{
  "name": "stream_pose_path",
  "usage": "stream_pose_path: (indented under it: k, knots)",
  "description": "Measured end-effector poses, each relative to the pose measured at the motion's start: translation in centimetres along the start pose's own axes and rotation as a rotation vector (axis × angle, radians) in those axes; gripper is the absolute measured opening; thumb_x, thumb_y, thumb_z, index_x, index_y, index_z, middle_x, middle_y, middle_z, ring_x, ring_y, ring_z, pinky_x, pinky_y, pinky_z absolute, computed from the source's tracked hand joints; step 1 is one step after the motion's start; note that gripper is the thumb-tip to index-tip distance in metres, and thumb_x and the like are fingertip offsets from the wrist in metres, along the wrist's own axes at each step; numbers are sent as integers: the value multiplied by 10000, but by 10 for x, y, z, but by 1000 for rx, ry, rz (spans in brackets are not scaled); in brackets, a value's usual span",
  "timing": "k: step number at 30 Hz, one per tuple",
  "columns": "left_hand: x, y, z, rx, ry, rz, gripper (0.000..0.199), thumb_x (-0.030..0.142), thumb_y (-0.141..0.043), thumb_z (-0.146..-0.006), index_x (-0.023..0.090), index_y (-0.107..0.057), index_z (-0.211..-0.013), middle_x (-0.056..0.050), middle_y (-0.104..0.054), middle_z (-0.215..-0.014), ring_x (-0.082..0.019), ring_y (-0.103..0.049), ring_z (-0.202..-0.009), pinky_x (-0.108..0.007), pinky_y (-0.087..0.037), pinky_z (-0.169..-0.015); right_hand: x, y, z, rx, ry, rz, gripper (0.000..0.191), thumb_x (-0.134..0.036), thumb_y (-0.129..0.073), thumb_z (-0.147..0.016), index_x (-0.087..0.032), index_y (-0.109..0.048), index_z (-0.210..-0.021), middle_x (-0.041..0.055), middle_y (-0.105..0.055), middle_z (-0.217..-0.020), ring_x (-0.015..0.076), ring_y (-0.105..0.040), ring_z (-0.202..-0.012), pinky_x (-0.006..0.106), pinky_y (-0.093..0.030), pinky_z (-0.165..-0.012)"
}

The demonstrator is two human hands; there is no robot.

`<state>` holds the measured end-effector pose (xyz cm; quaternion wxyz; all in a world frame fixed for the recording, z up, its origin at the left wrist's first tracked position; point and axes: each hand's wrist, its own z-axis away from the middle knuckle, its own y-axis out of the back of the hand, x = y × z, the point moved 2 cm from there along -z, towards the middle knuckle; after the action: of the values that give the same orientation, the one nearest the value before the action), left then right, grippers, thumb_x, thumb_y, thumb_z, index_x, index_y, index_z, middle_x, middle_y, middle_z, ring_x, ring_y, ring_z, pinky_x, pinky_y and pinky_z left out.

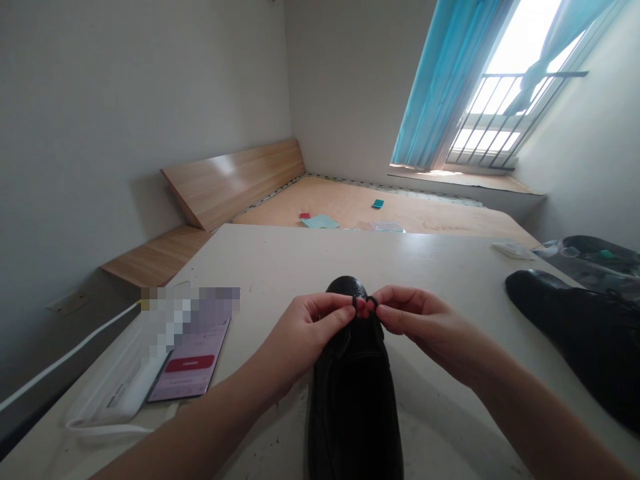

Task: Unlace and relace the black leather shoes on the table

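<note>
A black lace-up shoe point(320, 413) rests on the white table, its toe pointing away from me and its opening toward me. Over its lacing, my left hand point(320, 320) pinches a black shoelace point(355, 305) between thumb and index finger. My right hand point(415, 313) pinches the lace on the other side in the same way. Both sets of fingertips almost meet above the shoe's tongue point(363, 337). Part of the toe and the eyelets is hidden behind my fingers.
A second black shoe point(565, 320) lies at the table's right. On the left are a phone point(190, 367) and a white power strip point(135, 380) with its cable. Behind the table point(270, 267) stands a bed point(430, 207) with small packets on it. A clear plastic bag point(595, 257) is at the right edge.
</note>
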<state>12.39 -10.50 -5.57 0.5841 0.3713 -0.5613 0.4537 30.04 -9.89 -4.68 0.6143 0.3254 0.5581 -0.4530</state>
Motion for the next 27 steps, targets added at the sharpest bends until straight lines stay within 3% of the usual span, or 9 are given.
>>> stream_pose_path:
  k: [4,7,12,14,18,22,27]
  knots:
    - [-9,-2,-1,126,-16,-79,232,337,-727,-741,145,-730,-871,-56,-737,-856,-177,-651,-798,-265,-481,-711,5,-4,-2,89,35,-2,235,-360,-814,-651,-198,-726,-797,5,-672,-767,117,-562,-720,261,-445,-705]
    - [-13,-4,-4,185,-46,-8,232,341,-763,-706,131,-693,-776,-40,-725,-764,-141,-641,-723,-223,-464,-660,7,-6,-1,109,70,53,227,-373,-808,-645,-214,-730,-787,6,-676,-753,128,-570,-709,268,-458,-670]
    - [-15,-7,-7,163,2,252,356,276,-787,-694,149,-673,-1007,-11,-737,-737,-108,-659,-707,-190,-480,-683,8,-6,1,119,98,134,234,-387,-788,-653,-212,-724,-794,21,-682,-784,150,-577,-743,286,-460,-679]
    - [-15,-7,-7,152,14,276,315,291,-780,-705,143,-701,-973,-15,-738,-749,-100,-654,-701,-181,-479,-675,9,-7,1,117,107,144,229,-378,-778,-665,-206,-715,-802,24,-685,-802,151,-579,-752,290,-453,-686]
    - [-16,-8,-8,151,-40,188,208,338,-748,-738,132,-721,-754,-6,-712,-698,-86,-620,-665,-170,-462,-648,11,-11,-1,142,161,224,198,-368,-747,-689,-193,-698,-768,18,-661,-740,145,-547,-698,299,-418,-654]
    - [-15,-9,-9,146,-74,56,186,303,-678,-788,128,-728,-828,-23,-708,-730,-109,-609,-695,-193,-446,-644,12,-13,-2,175,203,308,195,-375,-717,-705,-191,-696,-763,10,-625,-696,141,-512,-670,297,-382,-621]
    - [-10,-10,-4,74,-112,-65,201,239,-571,-822,137,-727,-896,-28,-689,-757,-134,-590,-727,-226,-436,-668,14,-12,-4,171,167,229,227,-381,-742,-684,-187,-672,-777,14,-648,-740,146,-554,-700,294,-412,-655]
